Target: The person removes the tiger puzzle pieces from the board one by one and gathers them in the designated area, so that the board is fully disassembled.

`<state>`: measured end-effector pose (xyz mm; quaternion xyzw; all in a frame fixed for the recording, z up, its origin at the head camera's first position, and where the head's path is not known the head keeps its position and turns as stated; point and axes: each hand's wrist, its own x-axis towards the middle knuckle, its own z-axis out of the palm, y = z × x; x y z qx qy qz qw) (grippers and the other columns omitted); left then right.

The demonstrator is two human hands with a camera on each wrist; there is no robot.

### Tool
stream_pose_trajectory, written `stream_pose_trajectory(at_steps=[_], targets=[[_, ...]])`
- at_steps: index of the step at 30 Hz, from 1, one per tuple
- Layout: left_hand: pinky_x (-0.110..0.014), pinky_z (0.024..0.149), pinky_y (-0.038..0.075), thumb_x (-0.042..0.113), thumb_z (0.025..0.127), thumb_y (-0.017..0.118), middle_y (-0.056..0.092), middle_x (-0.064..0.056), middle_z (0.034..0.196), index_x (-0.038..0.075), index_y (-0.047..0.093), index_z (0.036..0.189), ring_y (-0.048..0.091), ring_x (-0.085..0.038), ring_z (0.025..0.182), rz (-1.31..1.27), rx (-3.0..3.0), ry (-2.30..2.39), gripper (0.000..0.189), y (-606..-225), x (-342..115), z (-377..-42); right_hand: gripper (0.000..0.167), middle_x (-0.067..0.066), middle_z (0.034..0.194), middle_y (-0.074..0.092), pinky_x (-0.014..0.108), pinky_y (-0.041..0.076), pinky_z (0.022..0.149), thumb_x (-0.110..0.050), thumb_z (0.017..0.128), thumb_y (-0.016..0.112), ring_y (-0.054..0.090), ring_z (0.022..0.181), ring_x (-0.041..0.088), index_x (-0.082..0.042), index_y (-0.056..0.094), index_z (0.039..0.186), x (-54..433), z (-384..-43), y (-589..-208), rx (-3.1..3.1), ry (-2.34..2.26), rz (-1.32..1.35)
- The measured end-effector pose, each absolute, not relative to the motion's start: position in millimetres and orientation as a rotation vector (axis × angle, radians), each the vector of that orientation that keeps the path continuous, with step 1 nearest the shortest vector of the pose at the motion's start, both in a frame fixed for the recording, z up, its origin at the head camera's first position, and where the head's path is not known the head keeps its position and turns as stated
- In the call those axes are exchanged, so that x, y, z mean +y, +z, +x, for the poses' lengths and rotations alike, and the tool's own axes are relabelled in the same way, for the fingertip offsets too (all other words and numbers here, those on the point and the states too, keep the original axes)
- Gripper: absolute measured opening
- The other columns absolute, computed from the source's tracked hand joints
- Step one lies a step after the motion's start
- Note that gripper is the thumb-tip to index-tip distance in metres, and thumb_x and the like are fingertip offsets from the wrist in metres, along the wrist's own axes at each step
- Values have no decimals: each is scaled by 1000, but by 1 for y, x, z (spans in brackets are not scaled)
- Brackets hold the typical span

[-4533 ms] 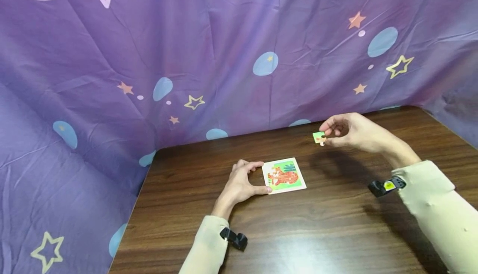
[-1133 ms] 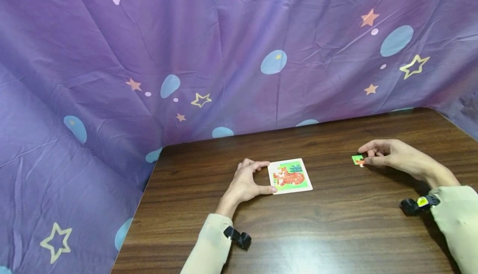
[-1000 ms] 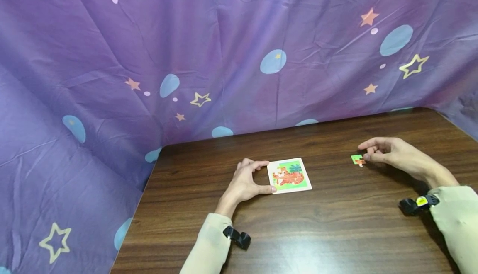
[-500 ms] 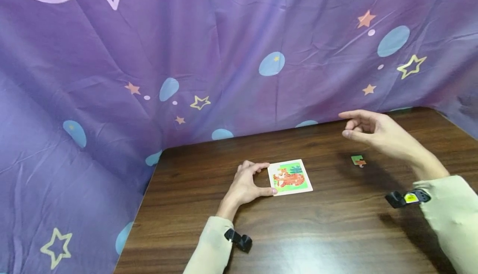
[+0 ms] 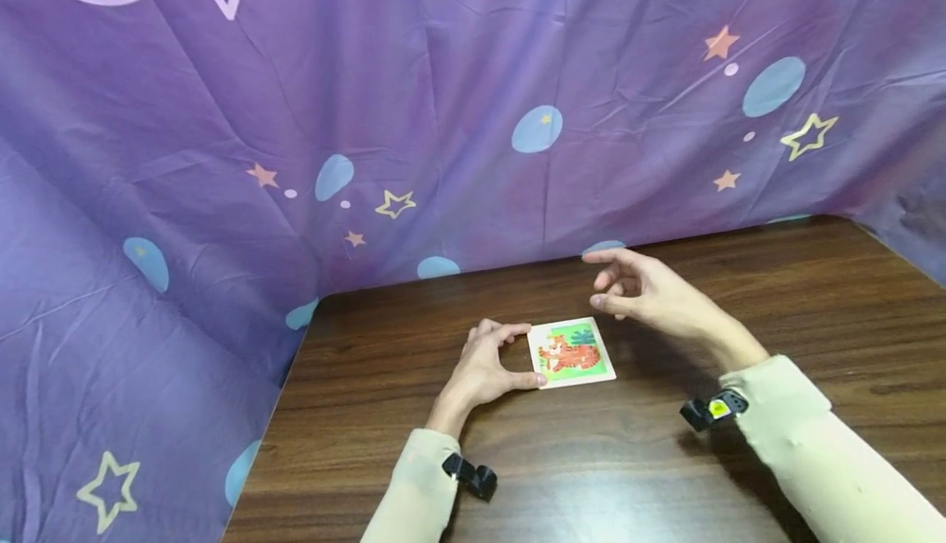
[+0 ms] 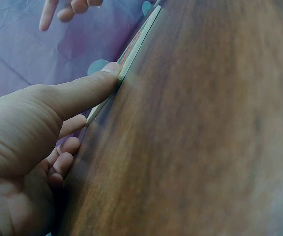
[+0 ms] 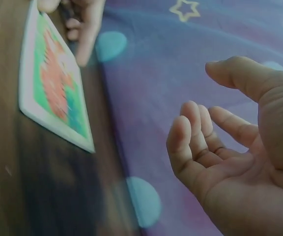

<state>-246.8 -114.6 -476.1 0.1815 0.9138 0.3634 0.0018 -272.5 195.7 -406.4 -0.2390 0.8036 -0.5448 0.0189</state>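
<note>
A square tiger jigsaw puzzle [image 5: 572, 352] with a white border lies flat on the table. Its picture shows an orange tiger on green. My left hand [image 5: 480, 365] holds the board at its left side, thumb [image 6: 90, 91] on the near corner and index finger at the far corner. Above and to the right of the puzzle hovers my right hand [image 5: 650, 292], fingers loosely bent, nothing between them. The right wrist view shows its palm side [image 7: 230, 147] bare. The loose puzzle piece seen earlier is out of sight, apparently behind the right hand or wrist.
The brown wood-grain table [image 5: 369, 444] reaches back to a purple curtain [image 5: 443, 99] with stars and blue ovals. Black wrist cameras [image 5: 470, 477] are strapped over both pale sleeves [image 5: 813, 436].
My right hand put the tiger piece down on the table at the right, let go, lifted, then moved left toward the puzzle. The left hand stayed at the board.
</note>
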Motion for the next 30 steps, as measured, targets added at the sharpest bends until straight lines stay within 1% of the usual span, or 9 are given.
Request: stream_pose_trajectory(at_steps=[3,5,8,13,16,20,24,30], targets=[[-42,104,48,41,76,104,60,-1,123,25,72,149,52,-19,116,567,2867,1138,82,-476,-115,-247,59,18,113,65,41,64,75,-8,100,82,71,87,26,-5,58,154,183,-274,-415,2433,-1700,-700],[-43,104,48,41,76,104,60,-2,124,24,71,150,52,-20,117,549,2859,1136,82,-476,-115,-247,59,18,113,65,42,65,75,-8,100,82,72,87,31,-3,58,154,175,-275,-421,2394,-1701,-678],[-43,105,49,41,77,104,60,-3,126,24,71,151,52,-21,118,526,2855,1125,83,-477,-115,-247,59,18,112,66,42,66,74,-6,100,80,72,88,33,2,57,154,166,-275,-429,2350,-1687,-680],[-46,107,48,41,77,105,60,-5,127,24,70,152,52,-23,121,499,2843,1120,84,-475,-115,-247,58,17,110,67,36,64,73,-1,101,76,71,87,25,9,54,153,155,-274,-441,2322,-1638,-703],[-46,106,48,41,77,105,59,-5,127,23,69,152,52,-23,120,498,2842,1117,86,-474,-115,-247,57,17,108,68,34,63,70,0,101,75,71,85,23,9,54,153,150,-273,-449,2305,-1622,-713],[-46,106,48,41,77,105,60,-5,127,23,69,153,52,-23,120,504,2846,1109,86,-474,-115,-247,57,14,104,69,31,61,66,-3,101,78,71,82,21,8,55,152,145,-273,-459,2296,-1608,-719],[-45,106,48,42,76,105,60,-5,127,24,70,152,52,-23,119,509,2851,1102,86,-474,-115,-247,56,12,102,70,28,57,69,-6,100,81,68,83,18,7,58,150,145,-273,-465,2313,-1600,-705],[-43,105,49,43,76,104,60,-3,127,24,70,152,52,-21,118,536,2852,1116,85,-476,-114,-248,54,12,101,69,28,57,63,-4,99,81,65,79,16,6,59,148,147,-272,-469,2330,-1593,-670]])
